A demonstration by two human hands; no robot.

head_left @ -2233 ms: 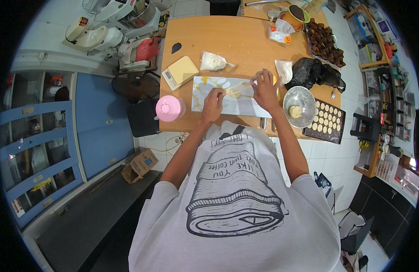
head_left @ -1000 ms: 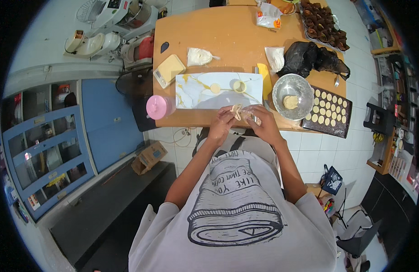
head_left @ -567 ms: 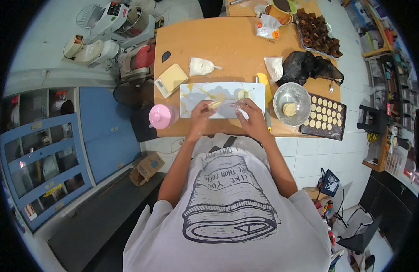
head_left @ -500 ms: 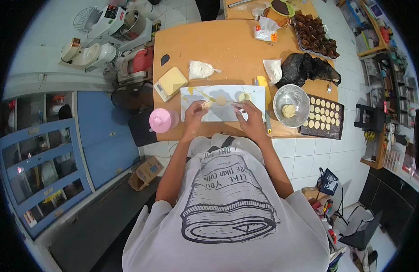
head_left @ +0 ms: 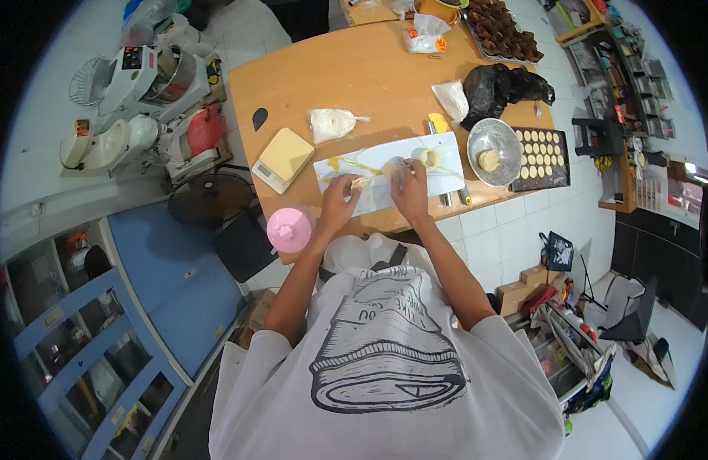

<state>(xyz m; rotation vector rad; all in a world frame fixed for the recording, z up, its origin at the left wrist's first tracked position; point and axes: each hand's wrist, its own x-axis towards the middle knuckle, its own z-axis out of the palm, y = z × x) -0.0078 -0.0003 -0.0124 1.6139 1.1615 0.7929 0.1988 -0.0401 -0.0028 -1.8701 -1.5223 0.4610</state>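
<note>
A white sheet (head_left: 377,201) lies on the table under both hands, with yellow smears on its left part. My left hand (head_left: 340,201) is closed at the sheet's near left side, a small pale scrap of dough (head_left: 359,183) at its fingertips. Toward the middle, my right hand (head_left: 410,193) has its fingers closed on a thin, pale round of dough (head_left: 395,166), partly hidden by those fingers. Just right of that hand, a pale ring-shaped cutter (head_left: 429,159) stands on the sheet.
To the right are a steel bowl (head_left: 494,153) with a dough lump and a dark tray (head_left: 541,158) of dough rounds. A scale (head_left: 283,160) and pink lidded container (head_left: 289,230) stand left. Beyond the sheet lies a white powder bag (head_left: 335,125); black plastic bags (head_left: 489,96) lie far right.
My right hand has moved left to the dough round, and its fingers have closed on it. My left hand still has the dough scrap. The whole view has tilted.
</note>
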